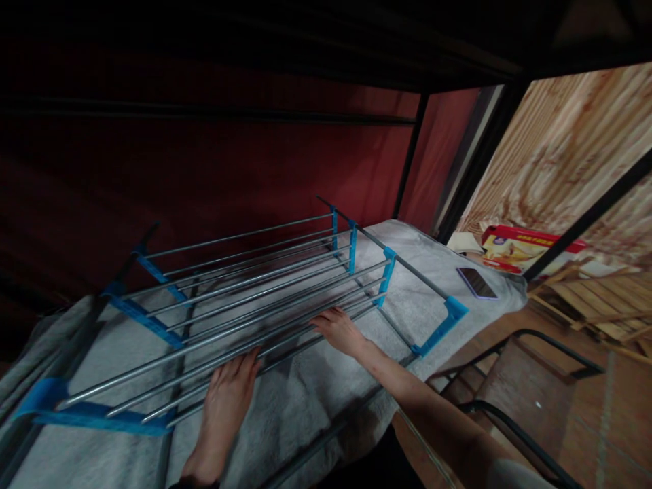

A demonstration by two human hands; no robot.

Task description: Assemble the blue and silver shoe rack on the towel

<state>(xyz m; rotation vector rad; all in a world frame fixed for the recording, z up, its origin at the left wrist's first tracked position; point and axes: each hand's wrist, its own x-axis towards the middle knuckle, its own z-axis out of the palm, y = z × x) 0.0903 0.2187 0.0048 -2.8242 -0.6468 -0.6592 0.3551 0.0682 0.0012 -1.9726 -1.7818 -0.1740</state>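
A rack of thin grey metal rods [239, 327] with blue plastic brackets [443, 327] lies across a grey cloth-covered bed. My left hand [230, 388] is at the near side of the rack, its fingers together and bent over the front rods. Farther right, my right hand [340, 331] has its fingers curled over the same front rods near their right part. Both thumbs and the undersides of the fingers are mostly hidden. At the left end, a large blue bracket [102, 415] joins several rod ends.
Behind the rack is a dark red wall [244, 176], with black bed-frame posts [410, 156] around. A phone [477, 282] lies on the bed's right end. Beyond it are a red and yellow box [519, 248] and wooden slats [606, 305]. A chair [530, 387] stands at the right.
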